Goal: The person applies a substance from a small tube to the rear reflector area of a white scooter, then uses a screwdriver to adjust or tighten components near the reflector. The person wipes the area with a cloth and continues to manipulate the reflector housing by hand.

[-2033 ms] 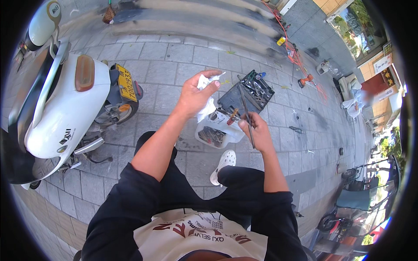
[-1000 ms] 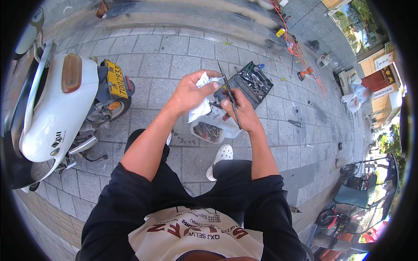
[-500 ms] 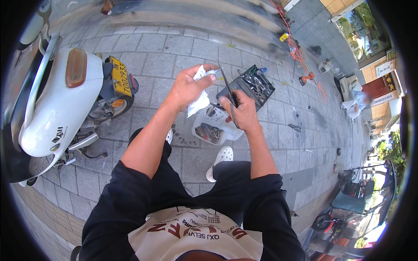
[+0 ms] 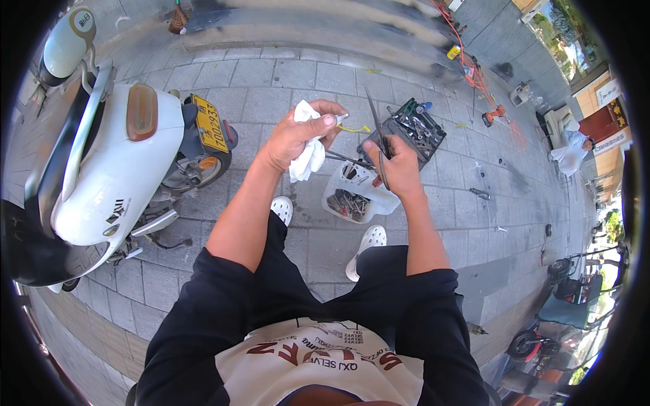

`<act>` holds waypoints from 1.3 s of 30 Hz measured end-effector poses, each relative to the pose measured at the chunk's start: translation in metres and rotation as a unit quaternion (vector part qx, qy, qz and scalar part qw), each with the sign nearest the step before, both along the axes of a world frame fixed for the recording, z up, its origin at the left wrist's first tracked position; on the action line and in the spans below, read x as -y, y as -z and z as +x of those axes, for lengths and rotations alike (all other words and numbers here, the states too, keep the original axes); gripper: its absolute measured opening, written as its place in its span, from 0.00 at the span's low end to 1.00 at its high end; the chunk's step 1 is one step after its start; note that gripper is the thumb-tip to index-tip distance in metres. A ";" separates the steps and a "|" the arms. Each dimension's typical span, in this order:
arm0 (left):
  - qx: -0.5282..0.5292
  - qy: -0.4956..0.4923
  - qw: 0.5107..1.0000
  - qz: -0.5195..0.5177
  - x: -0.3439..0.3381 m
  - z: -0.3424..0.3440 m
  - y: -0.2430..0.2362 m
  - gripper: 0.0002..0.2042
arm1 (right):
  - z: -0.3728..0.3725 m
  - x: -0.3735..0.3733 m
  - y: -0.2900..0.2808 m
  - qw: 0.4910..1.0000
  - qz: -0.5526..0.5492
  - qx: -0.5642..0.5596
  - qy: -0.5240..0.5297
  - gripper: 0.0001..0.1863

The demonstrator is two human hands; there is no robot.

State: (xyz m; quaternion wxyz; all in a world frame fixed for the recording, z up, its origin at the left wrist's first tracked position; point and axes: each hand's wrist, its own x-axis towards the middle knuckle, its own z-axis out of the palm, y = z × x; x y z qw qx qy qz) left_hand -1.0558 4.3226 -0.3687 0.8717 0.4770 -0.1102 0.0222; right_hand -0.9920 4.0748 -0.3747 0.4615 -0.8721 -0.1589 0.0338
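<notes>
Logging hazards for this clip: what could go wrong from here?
The thin dark tool in the right hand has its tip near the left hand; a slip might jab it. The white cloth hangs from the left hand and could snag the tool. The black tool lying on the paving might trip someone.

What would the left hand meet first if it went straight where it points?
Likely the dark slender tool in the right hand, though depth is unclear; the yellow strip beside the left hand looks below that line.
</notes>
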 end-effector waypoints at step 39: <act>-0.276 -0.331 0.857 0.281 -0.113 -0.002 0.055 0.18 | -0.034 0.023 0.035 0.912 -0.356 0.019 -0.205 0.25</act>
